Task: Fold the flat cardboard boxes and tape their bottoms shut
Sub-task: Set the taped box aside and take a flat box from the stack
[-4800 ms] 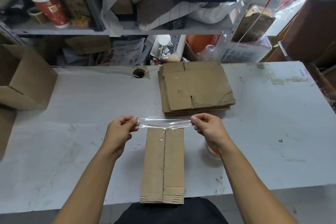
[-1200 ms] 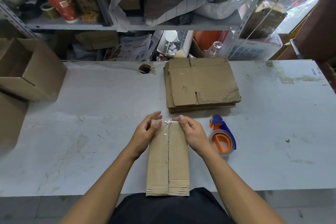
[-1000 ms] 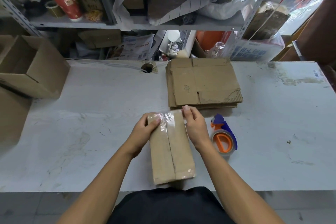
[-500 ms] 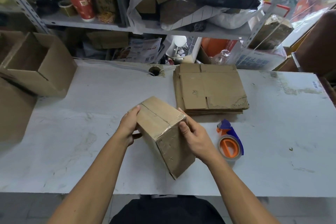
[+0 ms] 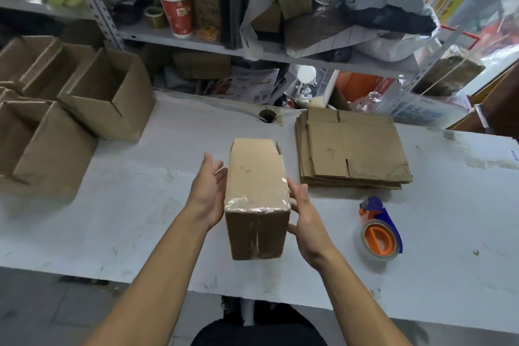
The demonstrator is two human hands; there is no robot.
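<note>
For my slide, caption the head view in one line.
Both hands, left and right, carry a taped box over the table, between folded boxes and the flat stack.

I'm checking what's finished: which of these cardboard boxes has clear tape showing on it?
The box held between the left hand and right hand, the taped box. The open boxes at left show no tape, and the stack is flat.
</note>
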